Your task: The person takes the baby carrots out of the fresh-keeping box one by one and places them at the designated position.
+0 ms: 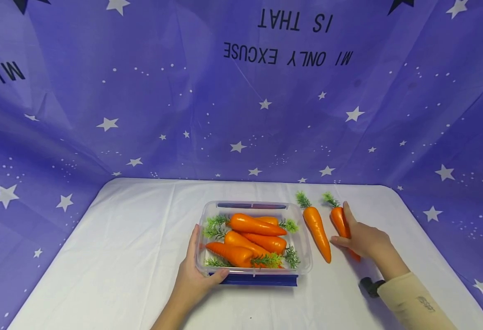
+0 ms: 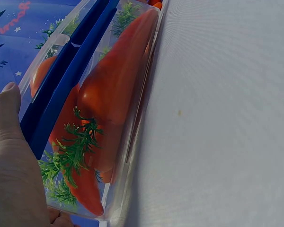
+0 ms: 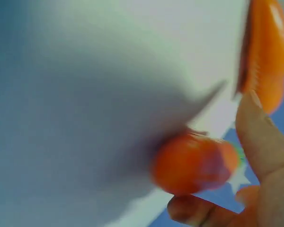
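A clear plastic storage box [image 1: 305,256] with blue clips holds several orange toy carrots [image 1: 258,224] with green leafy tops. My left hand [image 1: 195,279] grips its near left corner, thumb on the front side and fingers along the left wall; in the left wrist view the thumb [image 2: 12,127] lies beside the blue clip [image 2: 68,80]. My right hand [image 1: 363,236] is spread over a carrot [image 1: 339,222] on the table, with a finger along its right side. In the right wrist view the thumb [image 3: 260,132] stands apart from that carrot [image 3: 194,163], while a fingertip touches it.
Another loose carrot [image 1: 317,233] lies between the box and my right hand. The white cloth-covered table [image 1: 113,256] meets a purple star-patterned backdrop [image 1: 208,114] behind and at both sides. A dark band with a small black device [image 1: 371,288] sits at my right wrist.
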{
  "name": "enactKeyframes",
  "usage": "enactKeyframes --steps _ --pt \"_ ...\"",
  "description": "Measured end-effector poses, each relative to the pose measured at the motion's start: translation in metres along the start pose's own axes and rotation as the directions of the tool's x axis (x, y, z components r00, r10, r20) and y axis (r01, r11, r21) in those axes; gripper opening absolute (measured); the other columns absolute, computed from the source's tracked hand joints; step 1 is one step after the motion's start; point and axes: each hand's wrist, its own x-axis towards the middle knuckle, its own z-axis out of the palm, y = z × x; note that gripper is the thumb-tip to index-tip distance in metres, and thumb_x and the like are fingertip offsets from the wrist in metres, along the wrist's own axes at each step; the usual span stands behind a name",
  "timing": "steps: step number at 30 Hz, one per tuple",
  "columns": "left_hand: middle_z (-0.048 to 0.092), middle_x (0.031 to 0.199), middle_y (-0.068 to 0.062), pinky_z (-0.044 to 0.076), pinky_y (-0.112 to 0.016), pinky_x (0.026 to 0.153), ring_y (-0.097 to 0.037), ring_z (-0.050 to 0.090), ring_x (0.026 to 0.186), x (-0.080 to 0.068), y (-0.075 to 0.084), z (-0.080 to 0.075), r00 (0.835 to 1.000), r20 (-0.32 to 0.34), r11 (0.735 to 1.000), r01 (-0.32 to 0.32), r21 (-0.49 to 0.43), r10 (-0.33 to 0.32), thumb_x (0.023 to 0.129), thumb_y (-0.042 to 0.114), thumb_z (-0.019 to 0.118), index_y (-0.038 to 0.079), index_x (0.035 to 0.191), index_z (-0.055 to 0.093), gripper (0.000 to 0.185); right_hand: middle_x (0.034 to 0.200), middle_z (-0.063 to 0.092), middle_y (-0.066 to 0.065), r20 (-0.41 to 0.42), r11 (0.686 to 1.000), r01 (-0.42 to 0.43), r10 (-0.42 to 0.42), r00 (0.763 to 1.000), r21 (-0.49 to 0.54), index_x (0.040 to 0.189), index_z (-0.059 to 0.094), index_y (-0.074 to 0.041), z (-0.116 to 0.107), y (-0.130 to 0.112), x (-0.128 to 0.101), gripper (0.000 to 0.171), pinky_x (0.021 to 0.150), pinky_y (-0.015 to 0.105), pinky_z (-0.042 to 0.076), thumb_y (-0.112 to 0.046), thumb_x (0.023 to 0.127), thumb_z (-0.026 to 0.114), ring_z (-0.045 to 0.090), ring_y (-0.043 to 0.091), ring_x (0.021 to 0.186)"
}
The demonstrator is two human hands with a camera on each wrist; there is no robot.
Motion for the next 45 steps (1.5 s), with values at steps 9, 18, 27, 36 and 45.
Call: enactKeyframes --steps 9,18,27,36,45 --pt "0.042 0.146 -0.008 0.046 -0.044 0.096 -0.019 0.054 0.12 0.0 -0.001 0.0 1.0 0.008 1.0 -0.001 -0.011 0.002 0.063 0.037 0.087 0.04 0.151 0.003 0.121 0.132 0.044 0.036 -0.13 0.998 0.027 -0.034 0.991 -0.057 0.152 -0.01 -0.02 -0.038 -0.008 -0.016 0.116 0.057 0.055 0.049 -0.082 0.072 0.045 0.061 0.045 0.081" --pt "0.042 0.147 -0.009 0.047 -0.042 0.095 -0.019 0.054 0.119 0.0 0.0 -0.001 1.0 0.009 1.0 0.002 -0.018 -0.002 0.062 0.037 0.087 0.04 0.151 0.003 0.122 0.128 0.054 0.02 -0.326 0.978 0.207 -0.205 0.923 -0.028 0.152 0.002 -0.034 -0.056 -0.056 -0.022 0.091 0.065 0.054 0.051 -0.077 0.081 0.037 0.06 0.04 0.101" --pt "0.04 0.148 -0.008 0.046 -0.041 0.095 -0.019 0.053 0.122 0.0 -0.001 -0.001 1.0 0.009 1.0 0.008 -0.006 -0.008 0.063 0.038 0.086 0.041 0.15 0.003 0.12 0.135 0.052 0.012 -0.415 0.914 0.4 -0.39 0.822 -0.067 0.151 0.007 -0.039 -0.051 -0.106 -0.016 0.079 0.083 0.056 0.049 -0.069 0.086 0.04 0.057 0.037 0.113" --pt "0.042 0.147 -0.008 0.048 -0.037 0.093 -0.017 0.055 0.118 0.0 -0.001 -0.001 1.0 0.006 1.0 -0.003 -0.008 0.003 0.062 0.038 0.087 0.04 0.151 0.004 0.121 0.113 0.063 0.002 -0.463 0.853 0.476 -0.518 0.719 -0.216 0.151 0.021 -0.033 -0.038 -0.143 -0.011 0.075 0.077 0.045 0.051 -0.058 0.088 0.053 0.061 0.027 0.09" --pt "0.043 0.146 -0.009 0.048 -0.038 0.093 -0.018 0.055 0.119 0.0 0.0 -0.001 1.0 0.003 1.0 0.001 -0.003 -0.001 0.062 0.04 0.087 0.041 0.15 0.004 0.121 0.108 0.063 -0.004 -0.397 0.811 0.533 -0.583 0.709 -0.24 0.15 0.022 -0.037 -0.023 -0.168 -0.009 0.072 0.076 0.04 0.053 -0.056 0.088 0.054 0.062 0.023 0.09"
